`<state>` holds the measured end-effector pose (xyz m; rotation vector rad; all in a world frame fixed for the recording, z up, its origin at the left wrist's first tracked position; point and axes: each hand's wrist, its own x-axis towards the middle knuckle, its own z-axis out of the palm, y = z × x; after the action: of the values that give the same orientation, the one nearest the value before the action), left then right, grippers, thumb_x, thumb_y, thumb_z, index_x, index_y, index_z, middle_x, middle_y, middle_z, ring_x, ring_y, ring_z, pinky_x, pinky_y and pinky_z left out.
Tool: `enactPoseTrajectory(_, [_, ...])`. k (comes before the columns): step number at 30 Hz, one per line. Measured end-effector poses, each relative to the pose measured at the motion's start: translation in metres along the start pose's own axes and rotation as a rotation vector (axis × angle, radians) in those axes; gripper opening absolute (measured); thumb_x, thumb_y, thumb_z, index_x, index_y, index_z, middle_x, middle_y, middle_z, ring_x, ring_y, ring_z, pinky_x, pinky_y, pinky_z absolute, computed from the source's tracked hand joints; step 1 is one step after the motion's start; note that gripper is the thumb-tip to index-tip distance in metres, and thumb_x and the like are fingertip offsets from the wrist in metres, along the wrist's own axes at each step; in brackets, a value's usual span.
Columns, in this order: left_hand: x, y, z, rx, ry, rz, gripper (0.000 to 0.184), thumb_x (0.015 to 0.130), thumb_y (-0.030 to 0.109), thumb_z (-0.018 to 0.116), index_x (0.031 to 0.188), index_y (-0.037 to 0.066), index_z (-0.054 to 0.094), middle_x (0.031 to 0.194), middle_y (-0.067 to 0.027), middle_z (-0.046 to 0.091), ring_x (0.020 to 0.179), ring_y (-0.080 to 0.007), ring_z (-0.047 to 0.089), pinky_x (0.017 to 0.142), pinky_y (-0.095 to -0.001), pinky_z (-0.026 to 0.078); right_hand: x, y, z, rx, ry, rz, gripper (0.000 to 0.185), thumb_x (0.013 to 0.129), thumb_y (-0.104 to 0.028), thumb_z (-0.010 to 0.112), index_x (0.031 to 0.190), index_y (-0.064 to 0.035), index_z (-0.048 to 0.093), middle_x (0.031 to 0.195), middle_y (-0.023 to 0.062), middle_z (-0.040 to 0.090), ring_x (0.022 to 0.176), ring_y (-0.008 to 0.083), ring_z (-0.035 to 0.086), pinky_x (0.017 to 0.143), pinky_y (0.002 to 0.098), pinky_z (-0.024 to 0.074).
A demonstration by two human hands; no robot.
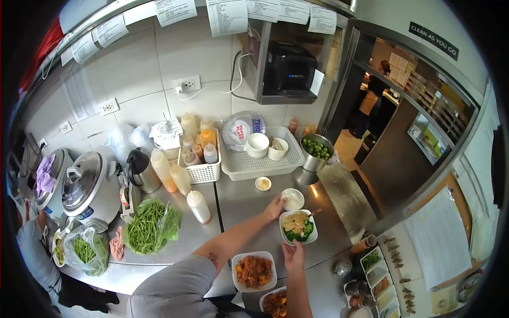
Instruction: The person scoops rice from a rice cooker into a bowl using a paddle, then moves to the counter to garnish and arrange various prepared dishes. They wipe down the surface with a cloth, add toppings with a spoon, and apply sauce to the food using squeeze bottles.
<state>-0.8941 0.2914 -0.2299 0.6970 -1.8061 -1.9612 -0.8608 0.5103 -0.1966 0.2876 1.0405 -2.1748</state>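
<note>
My left hand [275, 206] is closed on the side of a small round white bowl [292, 199] with white contents, perhaps rice. My right hand [294, 255] grips the near edge of a squarish white bowl [284, 216]. Broccoli [298, 232] fills that bowl, with a tan sauce [295, 219] on top. The two bowls stand close together, the round one behind. Nearer my body, a square white bowl [237, 270] holds orange-brown chunks in sauce. A similar bowl [263, 303] is partly cut off below. A little sauce cup [263, 183] sits behind my left hand.
Squeeze bottles [198, 207] and a bag of green beans [149, 227] stand left. Behind are a plastic tray [263, 168] and a metal pot [315, 160] of green vegetables. Garnish containers [380, 283] line the right. Another person [40, 252] is at far left.
</note>
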Motion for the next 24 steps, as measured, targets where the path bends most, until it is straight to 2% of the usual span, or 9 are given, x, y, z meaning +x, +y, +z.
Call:
enactPoseTrajectory(2, [0.010, -0.005, 0.006, 0.017, -0.014, 0.010, 0.075, 0.094, 0.047, 0.046, 0.145, -0.004, 0.021, 0.136, -0.0229, 0.046, 0.124, -0.0289, 0.046, 0.102, -0.0338, 0.038, 0.008, -0.002, -0.007, 0.011, 0.014, -0.016, 0.052, 0.083, -0.012, 0.061, 0.129, -0.0082, 0.038, 0.120, 0.0191, 0.049, 0.108, 0.0329, 0.054, 0.095, 0.0438, 0.0489])
enactPoseTrajectory(6, [0.042, -0.019, 0.018, -0.024, -0.069, 0.103, 0.067, 0.093, 0.041, 0.051, 0.138, -0.005, 0.034, 0.136, -0.0255, 0.044, 0.126, -0.0325, 0.043, 0.104, -0.0381, 0.036, 0.024, -0.020, -0.007, 0.014, -0.013, -0.055, 0.049, 0.084, -0.010, 0.059, 0.129, -0.0105, 0.040, 0.123, 0.0141, 0.050, 0.110, 0.0295, 0.054, 0.093, 0.0423, 0.0497])
enactPoseTrajectory(9, [0.086, -0.066, 0.005, 1.084, -0.156, 0.768, 0.046, 0.095, 0.023, 0.048, 0.133, -0.001, 0.041, 0.135, -0.0258, 0.044, 0.127, -0.0358, 0.040, 0.107, -0.0434, 0.032, 0.040, -0.018, -0.014, 0.016, 0.040, -0.202, 0.040, 0.084, -0.008, 0.059, 0.121, -0.0115, 0.044, 0.119, 0.0084, 0.052, 0.105, 0.0238, 0.056, 0.089, 0.0393, 0.0509])
enactPoseTrajectory(10, [0.076, -0.039, 0.008, 0.955, -0.269, 0.597, 0.043, 0.097, 0.022, 0.043, 0.134, 0.001, 0.041, 0.138, -0.0241, 0.040, 0.128, -0.0352, 0.039, 0.108, -0.0447, 0.030, 0.043, -0.019, -0.011, 0.025, 0.098, -0.233, 0.054, 0.083, -0.008, 0.061, 0.131, -0.0117, 0.037, 0.114, 0.0092, 0.053, 0.099, 0.0236, 0.057, 0.089, 0.0383, 0.0509])
enactPoseTrajectory(12, [0.069, -0.021, 0.024, 0.214, -0.421, 0.261, 0.051, 0.099, 0.038, 0.036, 0.138, 0.006, 0.035, 0.139, -0.0165, 0.040, 0.129, -0.0276, 0.038, 0.107, -0.0421, 0.032, 0.045, -0.027, -0.009, 0.043, 0.113, -0.218, 0.083, 0.081, -0.008, 0.064, 0.147, -0.0109, 0.014, 0.113, 0.0118, 0.052, 0.095, 0.0233, 0.056, 0.088, 0.0359, 0.0509])
enactPoseTrajectory(13, [0.060, 0.009, 0.030, -0.047, -0.521, 0.096, 0.059, 0.099, 0.047, 0.035, 0.143, 0.008, 0.029, 0.140, -0.0131, 0.040, 0.130, -0.0241, 0.037, 0.106, -0.0419, 0.033, 0.052, -0.023, -0.018, 0.027, 0.179, -0.191, 0.080, 0.081, -0.011, 0.066, 0.146, -0.0094, 0.019, 0.115, 0.0123, 0.052, 0.095, 0.0207, 0.057, 0.086, 0.0341, 0.0503])
enactPoseTrajectory(14, [0.084, -0.018, 0.026, -0.058, -0.379, -0.192, 0.069, 0.096, 0.054, 0.037, 0.147, 0.011, 0.020, 0.145, -0.0122, 0.034, 0.127, -0.0274, 0.041, 0.103, -0.0434, 0.036, 0.057, -0.024, -0.025, -0.038, 0.162, -0.216, 0.073, 0.081, -0.011, 0.065, 0.143, -0.0085, 0.026, 0.116, 0.0124, 0.052, 0.094, 0.0194, 0.057, 0.085, 0.0322, 0.0499])
enactPoseTrajectory(19, [0.021, 0.011, 0.041, -0.163, -0.134, -0.513, 0.073, 0.093, 0.059, 0.035, 0.148, 0.016, 0.017, 0.147, -0.0127, 0.032, 0.128, -0.0315, 0.041, 0.105, -0.0435, 0.035, -0.051, -0.042, -0.041, -0.344, 0.232, -0.394, 0.054, 0.082, -0.012, 0.064, 0.132, -0.0034, 0.047, 0.111, 0.0078, 0.055, 0.079, 0.0127, 0.057, 0.072, 0.0263, 0.0483])
enactPoseTrajectory(24, [0.000, 0.022, 0.069, -0.706, -0.188, -0.523, 0.081, 0.088, 0.059, 0.045, 0.146, 0.006, 0.022, 0.144, -0.0135, 0.036, 0.134, -0.0328, 0.032, 0.112, -0.0462, 0.025, -0.123, -0.037, -0.045, -0.369, 0.148, -0.326, 0.042, 0.081, -0.011, 0.064, 0.122, -0.0077, 0.057, 0.115, 0.0073, 0.057, 0.077, 0.0103, 0.056, 0.073, 0.0255, 0.0482])
